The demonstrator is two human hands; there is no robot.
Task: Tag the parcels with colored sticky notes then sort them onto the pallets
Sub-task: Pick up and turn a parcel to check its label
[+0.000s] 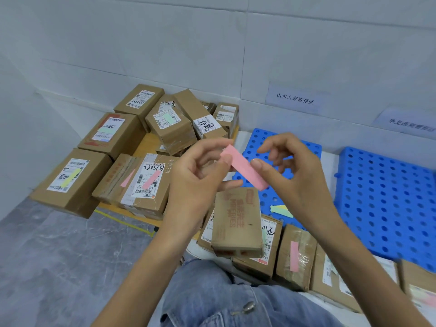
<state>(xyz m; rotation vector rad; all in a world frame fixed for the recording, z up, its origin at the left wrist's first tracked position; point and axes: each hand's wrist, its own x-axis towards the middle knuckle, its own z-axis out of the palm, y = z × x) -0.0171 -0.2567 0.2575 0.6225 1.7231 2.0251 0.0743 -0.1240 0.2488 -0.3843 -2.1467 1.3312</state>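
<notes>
My left hand (pixel 200 175) and my right hand (pixel 290 171) hold a pink sticky note (pixel 244 169) between them, thumbs pinching its two ends, above the parcels. Right below it a small brown parcel (pixel 236 223) with red print lies on top of another parcel (pixel 269 246). A parcel with a pink note (pixel 295 256) lies to its right. Several tagged parcels are piled on a wooden pallet (pixel 146 142) at the left, one with a pink note (pixel 148 182), one with a yellow note (pixel 70 178). Two blue plastic pallets (pixel 283 142) (pixel 387 199) lie at the right.
Loose green and yellow notes (pixel 282 210) rest on the nearer blue pallet. Two paper signs (pixel 295 99) (pixel 408 122) hang on the white wall behind. Grey marble floor (pixel 59 256) spreads at the lower left. My knee in blue jeans (pixel 224 298) is at the bottom.
</notes>
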